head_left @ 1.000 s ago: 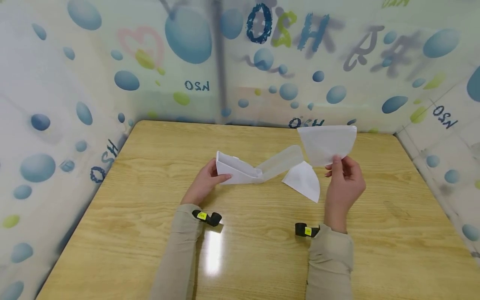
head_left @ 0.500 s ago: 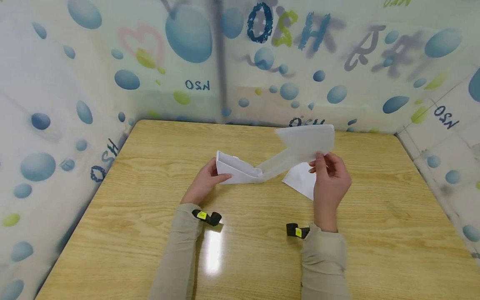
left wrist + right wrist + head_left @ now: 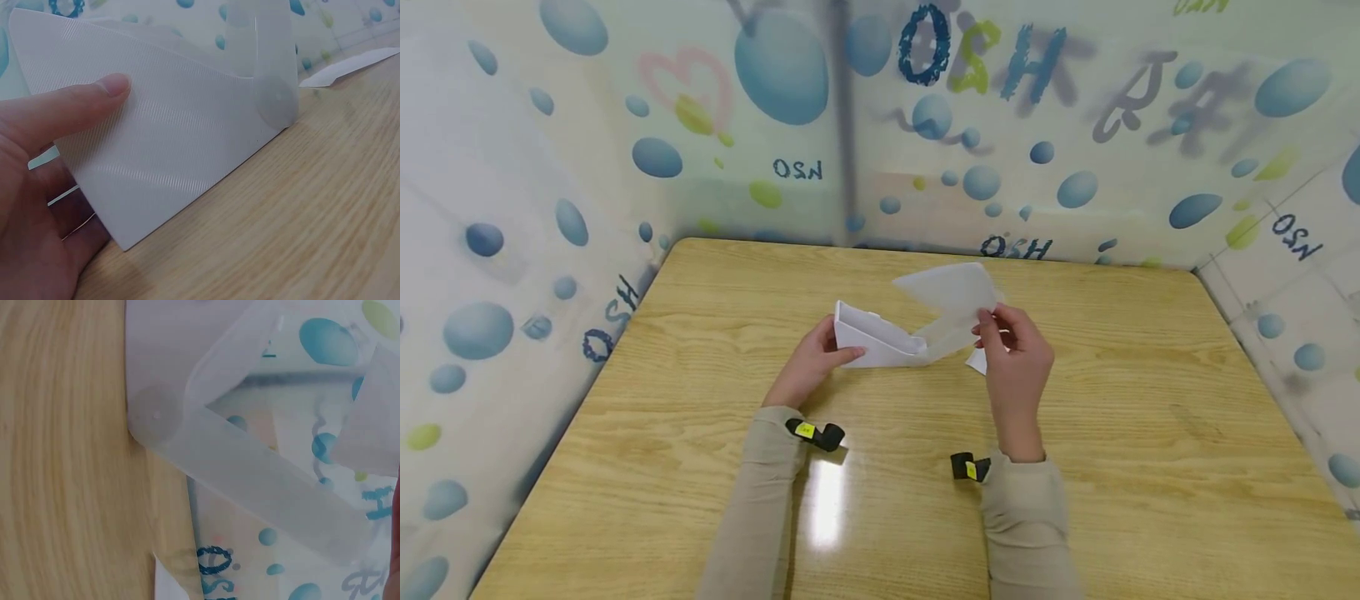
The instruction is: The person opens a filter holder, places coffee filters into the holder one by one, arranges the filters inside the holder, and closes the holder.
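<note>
At the left middle of the table, my left hand [image 3: 805,362] holds the rear end of a white wedge-shaped holder [image 3: 880,343]. In the left wrist view, the thumb lies on the holder's ribbed side [image 3: 162,131], with the fingers behind it. A translucent swing cover [image 3: 269,481] is pivoted at the low front corner and tilts up and to the right. My right hand [image 3: 1018,362] pinches a fan-shaped white paper coffee filter [image 3: 951,286] above that cover. A second white paper filter [image 3: 977,360] lies on the table, mostly hidden behind the right hand.
The wooden table [image 3: 1150,433] reaches back to a patterned wall sheet [image 3: 887,150] with blue spots. Similar sheets stand at the left and right sides. Each wrist wears a small black camera [image 3: 827,437].
My right hand has moved left with the paper filter, from beyond the cover's end to over the cover. The left hand and the holder have stayed in place.
</note>
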